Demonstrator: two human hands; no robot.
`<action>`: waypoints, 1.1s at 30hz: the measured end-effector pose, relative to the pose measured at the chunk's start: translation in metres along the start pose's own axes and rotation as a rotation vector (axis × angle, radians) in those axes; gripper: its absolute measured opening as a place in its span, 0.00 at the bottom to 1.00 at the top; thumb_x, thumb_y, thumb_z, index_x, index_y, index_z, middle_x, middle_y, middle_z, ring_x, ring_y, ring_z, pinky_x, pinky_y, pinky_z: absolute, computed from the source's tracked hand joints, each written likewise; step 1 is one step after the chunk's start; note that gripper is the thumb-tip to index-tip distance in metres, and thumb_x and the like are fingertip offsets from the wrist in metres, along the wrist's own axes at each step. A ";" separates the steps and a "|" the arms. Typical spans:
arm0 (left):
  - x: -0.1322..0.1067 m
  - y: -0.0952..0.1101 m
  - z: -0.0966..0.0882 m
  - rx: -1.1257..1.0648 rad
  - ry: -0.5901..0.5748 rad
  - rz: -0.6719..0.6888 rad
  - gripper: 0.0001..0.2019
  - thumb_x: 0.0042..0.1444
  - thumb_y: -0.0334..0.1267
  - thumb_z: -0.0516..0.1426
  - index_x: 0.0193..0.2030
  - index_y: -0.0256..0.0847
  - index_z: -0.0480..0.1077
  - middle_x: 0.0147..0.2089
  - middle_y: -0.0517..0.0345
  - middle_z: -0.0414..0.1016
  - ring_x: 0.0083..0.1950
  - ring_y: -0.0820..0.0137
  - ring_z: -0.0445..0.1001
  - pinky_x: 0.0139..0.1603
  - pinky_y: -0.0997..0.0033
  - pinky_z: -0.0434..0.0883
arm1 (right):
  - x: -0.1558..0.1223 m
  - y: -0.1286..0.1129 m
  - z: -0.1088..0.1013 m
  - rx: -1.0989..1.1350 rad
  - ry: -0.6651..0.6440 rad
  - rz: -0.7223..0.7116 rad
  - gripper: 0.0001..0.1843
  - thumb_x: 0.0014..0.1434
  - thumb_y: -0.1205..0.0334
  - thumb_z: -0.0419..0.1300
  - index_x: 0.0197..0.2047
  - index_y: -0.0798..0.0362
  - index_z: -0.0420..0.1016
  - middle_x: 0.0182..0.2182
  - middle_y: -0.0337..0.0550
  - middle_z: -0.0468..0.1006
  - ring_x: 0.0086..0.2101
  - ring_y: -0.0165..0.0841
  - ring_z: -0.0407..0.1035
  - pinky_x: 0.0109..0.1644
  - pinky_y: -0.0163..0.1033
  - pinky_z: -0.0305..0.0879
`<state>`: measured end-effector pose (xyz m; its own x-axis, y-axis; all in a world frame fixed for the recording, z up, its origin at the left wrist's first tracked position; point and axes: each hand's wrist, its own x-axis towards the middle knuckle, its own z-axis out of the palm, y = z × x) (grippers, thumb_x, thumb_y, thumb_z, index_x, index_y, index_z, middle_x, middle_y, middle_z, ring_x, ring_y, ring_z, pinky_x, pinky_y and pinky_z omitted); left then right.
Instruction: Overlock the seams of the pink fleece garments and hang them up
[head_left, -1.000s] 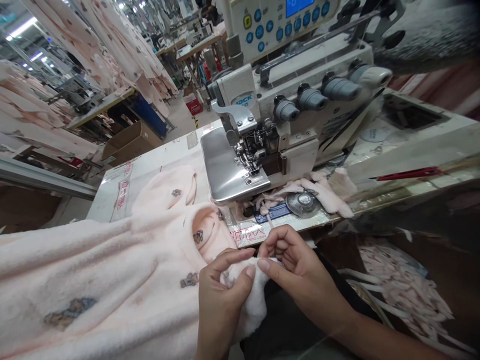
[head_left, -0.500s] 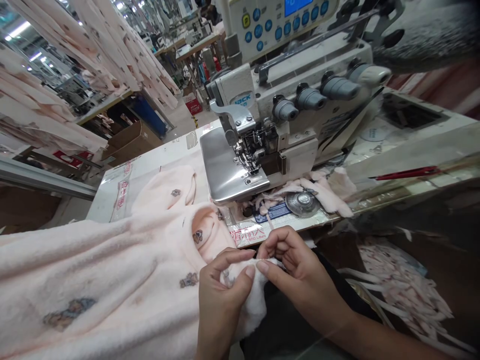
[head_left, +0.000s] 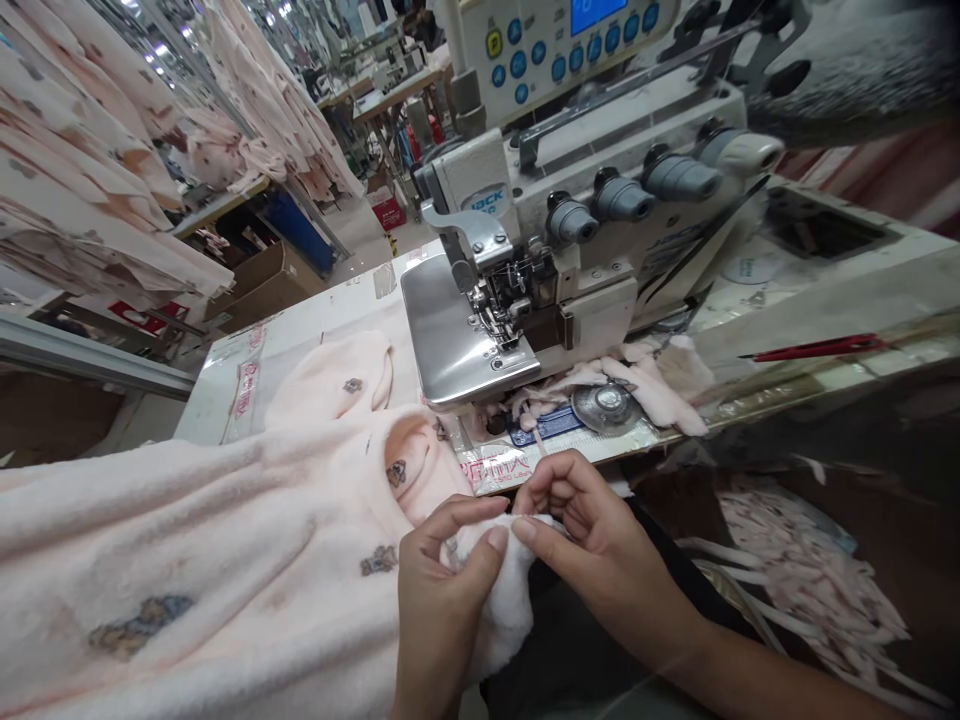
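A pale pink fleece garment (head_left: 285,540) with small printed figures spreads from the left over the table's front edge. My left hand (head_left: 450,580) pinches its edge between thumb and fingers. Beside it, my right hand (head_left: 585,535) pinches the same edge, thumb against curled fingers, the two thumbs almost meeting. The held part hangs in a fold below my hands. An overlock sewing machine (head_left: 517,270) stands just behind, its steel plate (head_left: 465,330) bare of cloth. Another pink fleece piece (head_left: 330,375) lies on the table left of the plate.
Fabric scraps (head_left: 645,375) and a round metal disc (head_left: 604,405) lie at the machine's front. Red tweezers (head_left: 817,347) rest on the right of the table. More cut strips (head_left: 810,560) fill a space below right. Pink garments (head_left: 67,150) hang at the back left.
The hanging garments at the back left have shifted, some swinging right. My hands and the fleece edge between them have barely moved.
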<state>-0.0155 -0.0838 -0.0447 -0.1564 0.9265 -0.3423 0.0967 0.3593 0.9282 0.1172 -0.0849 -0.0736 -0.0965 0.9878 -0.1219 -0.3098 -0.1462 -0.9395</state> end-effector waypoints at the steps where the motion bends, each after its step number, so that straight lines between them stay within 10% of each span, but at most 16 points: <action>1: 0.000 0.000 0.000 -0.002 -0.002 0.000 0.09 0.40 0.39 0.65 0.31 0.38 0.78 0.26 0.55 0.77 0.34 0.62 0.76 0.31 0.71 0.72 | 0.000 0.000 0.000 0.011 -0.003 0.007 0.09 0.56 0.67 0.59 0.36 0.48 0.62 0.31 0.34 0.68 0.35 0.28 0.64 0.39 0.35 0.61; 33: 0.000 -0.001 0.000 0.010 0.001 0.006 0.09 0.42 0.38 0.64 0.31 0.38 0.78 0.28 0.55 0.77 0.35 0.62 0.76 0.31 0.71 0.71 | 0.003 -0.001 -0.001 0.091 -0.002 0.059 0.09 0.55 0.67 0.60 0.36 0.50 0.61 0.30 0.34 0.69 0.33 0.28 0.64 0.38 0.34 0.61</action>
<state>-0.0155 -0.0838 -0.0454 -0.1565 0.9284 -0.3370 0.1075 0.3552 0.9286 0.1183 -0.0818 -0.0728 -0.1193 0.9773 -0.1754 -0.3882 -0.2085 -0.8977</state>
